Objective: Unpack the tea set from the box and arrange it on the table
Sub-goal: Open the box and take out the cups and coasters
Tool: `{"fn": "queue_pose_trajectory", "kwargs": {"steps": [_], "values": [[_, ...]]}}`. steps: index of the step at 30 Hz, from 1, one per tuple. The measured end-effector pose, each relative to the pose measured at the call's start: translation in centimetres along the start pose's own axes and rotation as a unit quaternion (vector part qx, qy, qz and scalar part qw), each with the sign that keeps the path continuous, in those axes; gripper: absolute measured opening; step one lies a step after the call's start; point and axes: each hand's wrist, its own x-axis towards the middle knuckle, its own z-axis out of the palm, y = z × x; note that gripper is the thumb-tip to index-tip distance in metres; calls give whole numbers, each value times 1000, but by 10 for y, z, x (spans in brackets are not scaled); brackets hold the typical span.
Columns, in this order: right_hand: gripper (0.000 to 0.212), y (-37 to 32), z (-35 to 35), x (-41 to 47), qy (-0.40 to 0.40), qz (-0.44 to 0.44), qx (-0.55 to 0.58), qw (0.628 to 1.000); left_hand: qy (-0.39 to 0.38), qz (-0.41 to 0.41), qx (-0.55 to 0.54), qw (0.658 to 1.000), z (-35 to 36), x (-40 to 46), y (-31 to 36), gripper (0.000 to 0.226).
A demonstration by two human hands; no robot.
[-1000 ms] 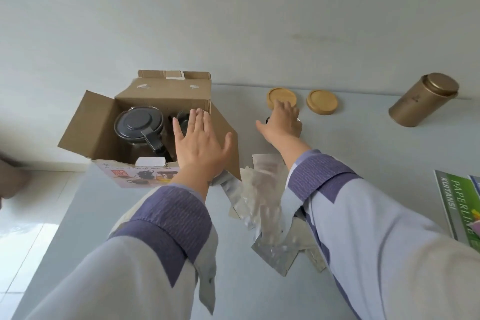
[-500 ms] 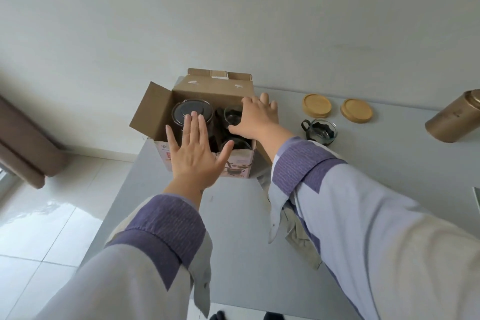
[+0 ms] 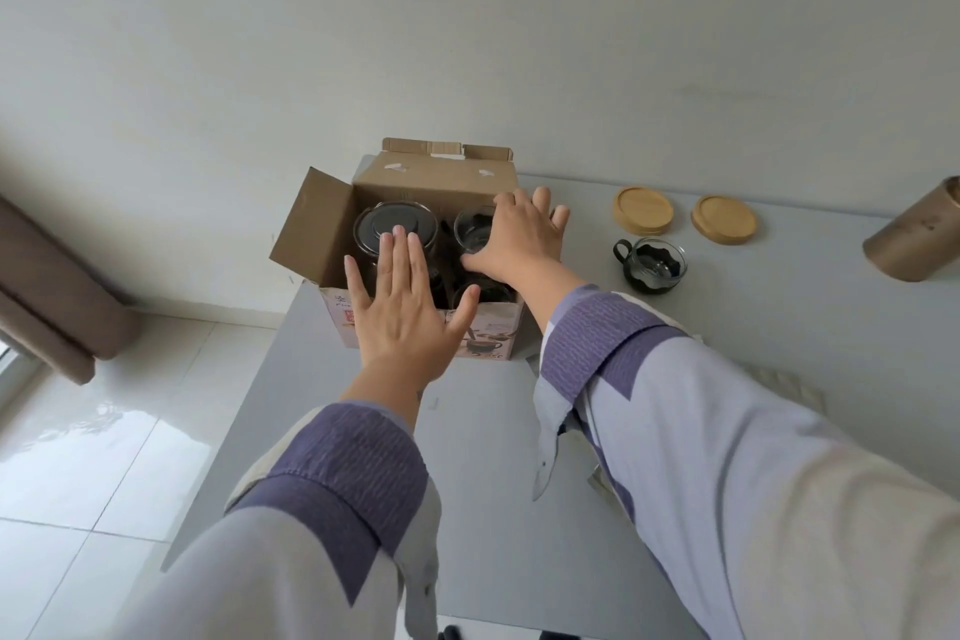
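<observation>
An open cardboard box (image 3: 311,229) stands at the table's far left corner. Inside it I see a glass teapot with a dark lid (image 3: 395,224) on the left and a glass cup (image 3: 470,229) on the right. My left hand (image 3: 402,312) hovers flat, fingers spread, over the box's near wall and holds nothing. My right hand (image 3: 519,239) reaches over the box's right side, its thumb by the cup's rim; whether it grips the cup I cannot tell. One glass cup with a black handle (image 3: 652,265) stands on the table (image 3: 493,457) right of the box.
Two round wooden coasters (image 3: 642,211) (image 3: 723,218) lie behind the unpacked cup. A gold tin canister (image 3: 914,244) lies at the far right. Packing wrap (image 3: 779,385) peeks out under my right sleeve. The table's left edge drops to a tiled floor (image 3: 78,457).
My right hand let go of the cup it set down by the coasters and swung left to the box. My left hand stayed spread over the box. The view shifted left.
</observation>
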Motion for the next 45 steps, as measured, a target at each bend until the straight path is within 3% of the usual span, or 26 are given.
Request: {"fn": "queue_pose_trajectory", "kwargs": {"steps": [4,7,9,13,18,23,41,45], "values": [[84,6,-20,0,12,25,147,989,-5,-4,-7,1000,-11,0,8,84],[82,19,-37,-4,33,68,327,942,5,26,-11,1000,-19,2,29,76],[82,38,-46,-8,46,97,371,923,7,50,-31,998,-24,5,48,73],[87,96,-52,-16,94,164,365,912,-18,72,-78,994,-27,12,86,73],[83,175,-48,-32,118,255,345,895,-70,37,-89,993,-19,22,115,75],[83,228,-23,-43,135,320,342,873,-27,21,-53,998,-4,19,123,75],[84,280,41,-27,98,373,353,852,38,0,-47,998,11,21,127,76],[101,278,40,-27,68,379,347,855,41,0,-52,998,11,20,126,78]]}}
